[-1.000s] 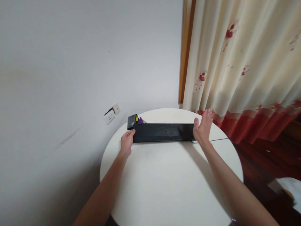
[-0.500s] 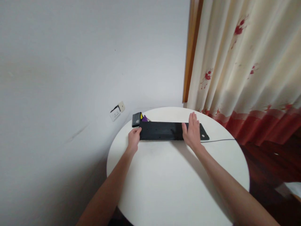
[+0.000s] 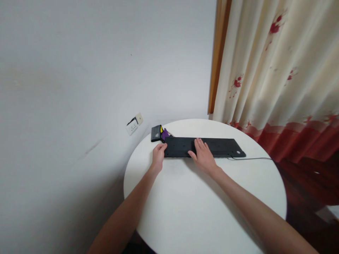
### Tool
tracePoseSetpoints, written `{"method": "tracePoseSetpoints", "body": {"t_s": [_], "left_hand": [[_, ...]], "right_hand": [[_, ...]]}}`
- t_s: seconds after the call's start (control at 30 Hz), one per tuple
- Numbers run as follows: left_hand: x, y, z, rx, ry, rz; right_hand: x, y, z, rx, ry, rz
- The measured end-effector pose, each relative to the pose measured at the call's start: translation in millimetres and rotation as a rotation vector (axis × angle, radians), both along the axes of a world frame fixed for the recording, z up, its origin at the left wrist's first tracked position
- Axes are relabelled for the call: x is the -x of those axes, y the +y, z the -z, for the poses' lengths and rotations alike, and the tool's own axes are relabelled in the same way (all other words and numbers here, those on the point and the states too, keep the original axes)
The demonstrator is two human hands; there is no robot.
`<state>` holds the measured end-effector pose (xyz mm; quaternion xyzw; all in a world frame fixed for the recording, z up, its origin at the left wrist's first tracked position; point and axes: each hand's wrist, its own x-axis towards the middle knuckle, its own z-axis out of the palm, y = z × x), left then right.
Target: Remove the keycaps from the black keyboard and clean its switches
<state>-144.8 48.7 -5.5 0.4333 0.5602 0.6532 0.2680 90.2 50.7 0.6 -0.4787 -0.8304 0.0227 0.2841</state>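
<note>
Your left hand (image 3: 159, 157) curls around the 9 o'clock end of the black keyboard (image 3: 212, 147), gripping it; your right hand (image 3: 202, 156) lies flat and open on its middle. The keyboard lies underside up at 12 o'clock on the round white table (image 3: 201, 211) — wall at 9 o'clock, curtain (image 3: 278, 70) at 2.

- Looks like a home room, bedroom or living-room corner.
- Cream fabric curtain with red flower print and red hem band (image 3: 278, 81) hangs to the floor on the right; domestic style.
- Brown wooden window frame strip (image 3: 217, 56) beside it.
- Plain white painted wall (image 3: 92, 70) with a white wall socket (image 3: 132, 127) low down and a plug in it.
- Small round white worktop (image 3: 201, 204) pushed into the corner.
- Dark reddish polished wood floor (image 3: 304, 176), typical of a house.
</note>
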Motion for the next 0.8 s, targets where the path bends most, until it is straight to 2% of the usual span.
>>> {"method": "tracePoseSetpoints", "body": {"t_s": [0.2,0.5,0.63,0.8], "left_hand": [[-8,-2,-4.2,-0.053,0.002,0.039],[-41,-17,-10.7,-0.013,-0.024,0.180],[-47,-20,-11.6,0.007,-0.033,0.214],[-48,-18,-6.8,0.055,-0.046,0.210]], "right_hand": [[6,-17,-23.1,-0.226,0.186,0.001],[18,-41,-37.9,-0.322,0.245,-0.027],[22,-38,-30.5,-0.256,0.185,-0.042],[17,-26,-19.9,-0.003,0.007,-0.259]]}}
